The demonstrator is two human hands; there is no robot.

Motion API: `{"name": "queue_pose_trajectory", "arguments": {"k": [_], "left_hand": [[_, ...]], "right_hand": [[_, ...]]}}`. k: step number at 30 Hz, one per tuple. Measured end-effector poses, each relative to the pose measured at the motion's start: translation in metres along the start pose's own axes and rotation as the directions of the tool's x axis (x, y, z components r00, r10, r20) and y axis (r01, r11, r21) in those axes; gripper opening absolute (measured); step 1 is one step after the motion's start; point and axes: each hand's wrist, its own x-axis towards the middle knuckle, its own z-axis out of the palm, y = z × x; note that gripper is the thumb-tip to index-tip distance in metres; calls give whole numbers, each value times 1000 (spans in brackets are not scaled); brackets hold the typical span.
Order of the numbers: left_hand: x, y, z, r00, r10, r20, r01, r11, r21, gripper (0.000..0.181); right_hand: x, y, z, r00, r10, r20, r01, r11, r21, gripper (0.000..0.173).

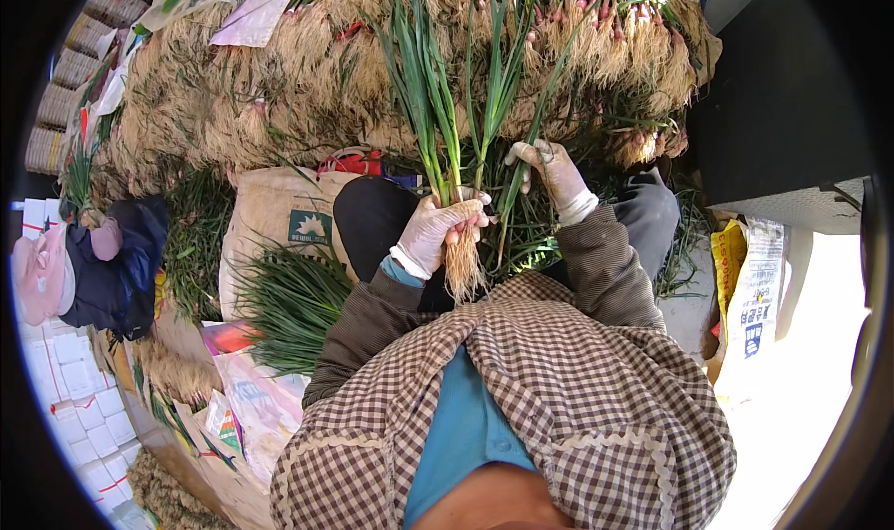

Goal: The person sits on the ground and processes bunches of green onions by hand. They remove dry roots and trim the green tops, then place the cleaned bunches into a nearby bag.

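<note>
My left hand (443,229), in a whitish glove, is closed around several green garlic plants (454,170); their leaves point up and their pale roots hang below the hand. Right of it, my right hand (548,174), gloved too, pinches a long green leaf (517,188) between thumb and fingers. Beyond both hands lies a big heap of garlic plants (391,111) with dry roots towards me. Loose green leaves (527,243) lie between my knees, and a trimmed-looking bundle of green leaves (297,306) rests by my left elbow.
A printed woven sack (262,215) lies left of my knee. At the far left sits another person (105,264) in dark clothing. White boxes (77,390) are stacked at the lower left. A dark metal panel (782,97) and a yellow and white sack (747,299) stand at the right.
</note>
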Motion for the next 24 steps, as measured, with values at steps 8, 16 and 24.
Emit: {"name": "queue_pose_trajectory", "arguments": {"k": [8, 16, 24], "left_hand": [[-4, 5, 15, 989, -74, 127, 104, 962, -251, 26], [-15, 5, 29, 896, 50, 441, 219, 814, -538, 24], [-2, 24, 41, 979, 6, 202, 54, 956, -290, 20]], "right_hand": [[-39, -23, -9, 996, -80, 46, 77, 995, 61, 38], [-13, -23, 42, 769, -466, 438, 103, 766, 635, 32], [-36, -41, 26, 939, -332, 93, 342, 858, -383, 25]]}}
